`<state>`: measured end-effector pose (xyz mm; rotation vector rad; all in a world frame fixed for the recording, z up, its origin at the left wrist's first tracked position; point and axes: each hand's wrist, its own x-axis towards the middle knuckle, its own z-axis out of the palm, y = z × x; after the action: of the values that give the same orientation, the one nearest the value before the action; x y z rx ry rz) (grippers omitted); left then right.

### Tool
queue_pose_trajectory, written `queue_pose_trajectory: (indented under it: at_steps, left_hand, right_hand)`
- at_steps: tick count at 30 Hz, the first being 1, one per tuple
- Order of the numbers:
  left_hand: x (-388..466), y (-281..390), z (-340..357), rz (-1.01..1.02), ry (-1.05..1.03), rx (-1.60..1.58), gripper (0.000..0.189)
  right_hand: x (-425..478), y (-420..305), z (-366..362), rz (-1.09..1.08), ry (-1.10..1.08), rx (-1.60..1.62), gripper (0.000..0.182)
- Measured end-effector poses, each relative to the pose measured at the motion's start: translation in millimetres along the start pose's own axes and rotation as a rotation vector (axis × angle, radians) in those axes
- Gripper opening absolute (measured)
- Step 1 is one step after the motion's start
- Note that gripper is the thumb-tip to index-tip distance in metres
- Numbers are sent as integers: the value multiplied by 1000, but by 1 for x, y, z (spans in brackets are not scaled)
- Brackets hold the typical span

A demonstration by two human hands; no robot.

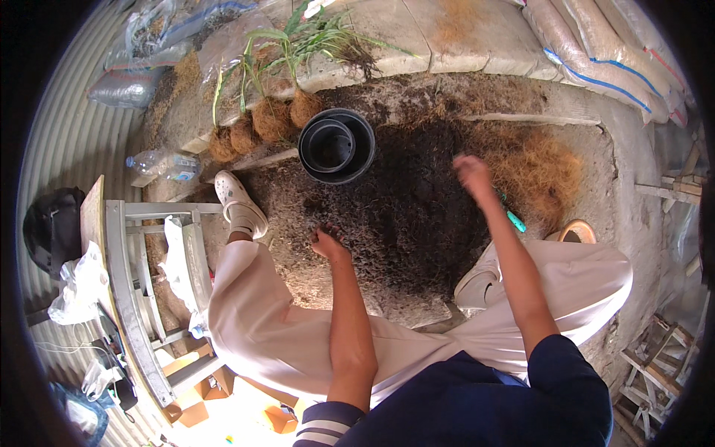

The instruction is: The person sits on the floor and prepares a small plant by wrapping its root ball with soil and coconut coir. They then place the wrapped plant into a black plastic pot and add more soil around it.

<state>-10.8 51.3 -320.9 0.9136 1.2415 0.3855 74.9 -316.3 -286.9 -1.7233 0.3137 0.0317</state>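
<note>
My left hand [328, 241] is low over the near left side of a spread of dark potting soil [416, 184], its fingers curled and dark bits at the fingertips. Whether it grips any soil is unclear. Blurred by motion, my right hand [473, 174] hovers by the right edge of the soil, close to a heap of brown coconut fibre [533, 162]. A small black plastic pot [327, 146] sits inside a larger black pot [366, 148] at the far left side of the soil. Beside my right forearm lies a teal-handled tool [516, 221].
Several leafy plants with fibre-wrapped root balls [272, 119] line the step behind the pots. A plastic bottle [165, 165] lies at left, above a metal-framed stand [139, 279]. Filled sacks [603, 53] are stacked far right. My clog-shod feet [240, 204] flank the soil.
</note>
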Motion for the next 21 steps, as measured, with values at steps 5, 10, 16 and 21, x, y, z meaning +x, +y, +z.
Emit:
queue_pose_trajectory:
  at_steps: [5,10,16,21]
  left_hand:
    - [-1,-7,3,2,-8,22,21]
    - [-6,-10,9,-10,-55,0,19]
    - [-7,-1,3,-12,-28,-13,18]
    - [-17,2,10,-12,-27,-18,18]
  right_hand:
    - [52,1,-153,74,721,687,39]
    - [45,17,-163,82,397,495,48]
    - [-24,-11,21,418,-519,-708,60]
    - [-79,-1,77,326,-776,-864,37]
